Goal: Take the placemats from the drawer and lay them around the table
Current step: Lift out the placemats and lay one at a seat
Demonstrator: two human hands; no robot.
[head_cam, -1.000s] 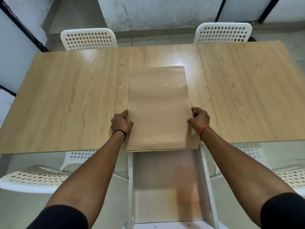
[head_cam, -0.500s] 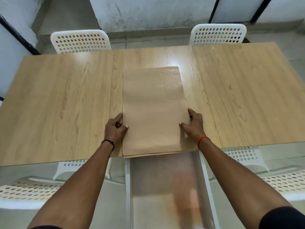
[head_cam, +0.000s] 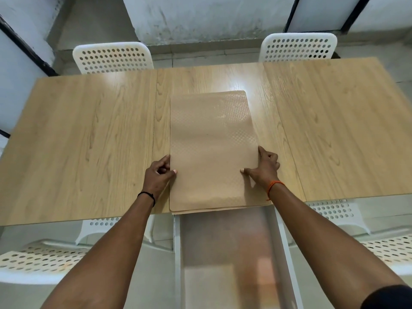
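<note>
Your arms reach forward, left hand (head_cam: 158, 172) and right hand (head_cam: 265, 167) with fingers curled, thumbs pointing inward toward each other.

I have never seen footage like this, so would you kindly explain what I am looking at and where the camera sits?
There is no machine here: a person wears one wide-angle camera on the head, looking down at their own bare hands. A stack of tan textured placemats lies on the light wooden table, just above the open white drawer. The left hand and the right hand pinch the stack's side edges, thumbs on top. White perforated plastic chairs stand around the table.
</note>
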